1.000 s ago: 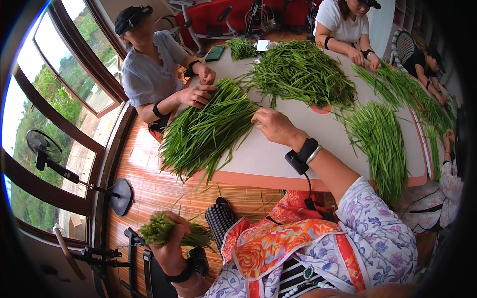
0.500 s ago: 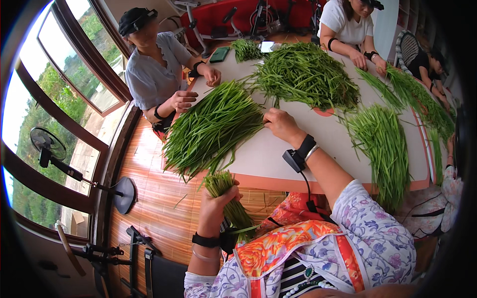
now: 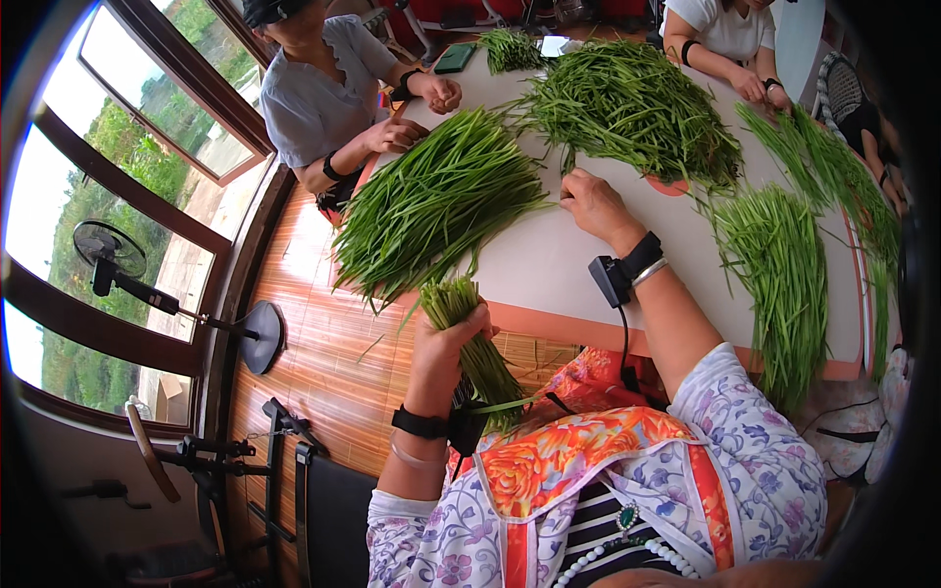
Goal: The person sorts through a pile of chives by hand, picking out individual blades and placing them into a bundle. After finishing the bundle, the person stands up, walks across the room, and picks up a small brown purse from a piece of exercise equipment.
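Observation:
Upright in my left hand [image 3: 453, 333] is a thick bundle of garlic chives [image 3: 480, 358], long green stalks with the cut ends up; my fingers wrap round it beside the table's near edge. My right hand [image 3: 596, 208] is over the white tabletop, fingers pinched together at the lower edge of a large loose heap of chives [image 3: 637, 113]. A stalk end from the heap reaches close to those fingertips; what they hold is too small to make out. Left of that hand lies a broad, combed pile of chives [image 3: 441, 201].
On the table [image 3: 676, 265], another chive pile [image 3: 774, 284] hangs over the near right edge. A person [image 3: 338, 98] works at the left, another [image 3: 730, 49] at the far right. A green box [image 3: 454, 58] sits at the back. A fan [image 3: 260, 338] stands on the floor by the windows.
The view has shifted, so the table appears higher. My left hand still grips its bundle, and my right hand stays pinched near the heap. The person at the left has lowered a hand onto the pile.

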A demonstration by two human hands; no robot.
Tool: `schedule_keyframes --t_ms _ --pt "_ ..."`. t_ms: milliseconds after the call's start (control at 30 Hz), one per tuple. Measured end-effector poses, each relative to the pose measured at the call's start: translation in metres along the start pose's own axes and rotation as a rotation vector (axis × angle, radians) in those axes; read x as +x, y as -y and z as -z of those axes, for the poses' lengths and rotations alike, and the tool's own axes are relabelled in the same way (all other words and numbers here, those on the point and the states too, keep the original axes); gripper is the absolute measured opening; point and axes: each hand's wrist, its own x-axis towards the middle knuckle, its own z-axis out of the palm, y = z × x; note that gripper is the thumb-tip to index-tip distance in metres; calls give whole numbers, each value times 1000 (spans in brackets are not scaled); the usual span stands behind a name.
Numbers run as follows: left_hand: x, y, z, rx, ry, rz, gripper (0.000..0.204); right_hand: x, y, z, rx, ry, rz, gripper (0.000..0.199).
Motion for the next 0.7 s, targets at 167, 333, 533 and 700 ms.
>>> schedule_keyframes --t_ms 167,333,533,700 --pt "6 1 0 2 49 -35 6 5 16 15 305 132 41 12" --pt "5 -9 -11 21 -8 -43 10 4 50 43 753 467 -78 8" --pt "9 9 2 64 98 -167 19 -3 64 34 590 844 71 8" --pt "4 15 -10 263 9 -168 16 -15 85 20 497 969 327 13"
